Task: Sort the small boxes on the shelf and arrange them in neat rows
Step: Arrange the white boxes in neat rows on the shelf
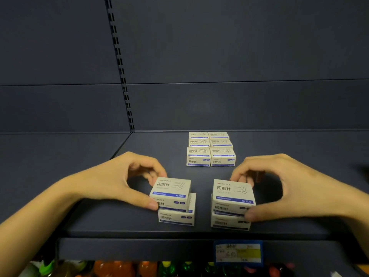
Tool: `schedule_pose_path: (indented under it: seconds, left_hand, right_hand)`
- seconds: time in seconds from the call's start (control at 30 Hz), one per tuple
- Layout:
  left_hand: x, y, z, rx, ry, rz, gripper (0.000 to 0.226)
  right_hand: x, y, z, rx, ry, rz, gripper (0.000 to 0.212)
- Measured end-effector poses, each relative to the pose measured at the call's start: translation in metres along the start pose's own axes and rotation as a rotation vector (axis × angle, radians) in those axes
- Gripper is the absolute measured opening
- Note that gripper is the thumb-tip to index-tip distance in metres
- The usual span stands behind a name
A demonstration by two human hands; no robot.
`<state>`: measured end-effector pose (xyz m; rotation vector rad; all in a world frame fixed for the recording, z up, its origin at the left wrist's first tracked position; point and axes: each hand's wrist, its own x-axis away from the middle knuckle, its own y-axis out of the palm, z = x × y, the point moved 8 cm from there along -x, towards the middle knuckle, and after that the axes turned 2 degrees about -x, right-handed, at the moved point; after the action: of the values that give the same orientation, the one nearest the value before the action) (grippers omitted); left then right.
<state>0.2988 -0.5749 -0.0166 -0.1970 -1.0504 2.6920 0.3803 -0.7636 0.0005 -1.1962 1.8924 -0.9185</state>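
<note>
Small white paper-clip boxes with blue stripes stand on a dark grey shelf [99, 220]. Near the front edge are two stacks of two. My left hand [127, 180] pinches the top box of the left stack [170, 193], which sits askew on the lower box [177, 217]. My right hand [279, 182] grips the top box of the right stack [232, 194], thumb at the front, fingers behind; its lower box [229, 223] rests on the shelf. Further back, several boxes [210, 150] form a tidy block, two wide and stacked, reaching the back wall.
A slotted upright [119, 62] runs down the back panel at left. A blue and yellow price tag [238, 250] hangs on the shelf's front lip. Colourful bottles [139, 268] show on the level below. Bare shelf lies left and right of the boxes.
</note>
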Motion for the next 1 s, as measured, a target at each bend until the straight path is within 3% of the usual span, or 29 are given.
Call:
schedule_pose_path:
  seconds: [0.3, 0.47, 0.63, 1.0]
  left_hand:
    - [-0.019, -0.023, 0.016, -0.042, 0.083, 0.231, 0.035]
    - [-0.042, -0.019, -0.002, -0.063, -0.032, 0.289, 0.038]
    - [-0.051, -0.008, -0.031, -0.034, -0.164, 0.313, 0.032]
    - [-0.058, -0.004, -0.046, 0.02, -0.173, 0.435, 0.032]
  right_hand:
    - [-0.005, -0.008, 0.002, -0.073, -0.025, 0.083, 0.027]
    - [-0.01, -0.029, 0.032, -0.237, 0.075, 0.246, 0.033]
    - [-0.016, -0.021, 0.061, -0.254, 0.164, 0.257, 0.027]
    - [-0.019, -0.009, 0.078, -0.22, 0.206, 0.309, 0.032]
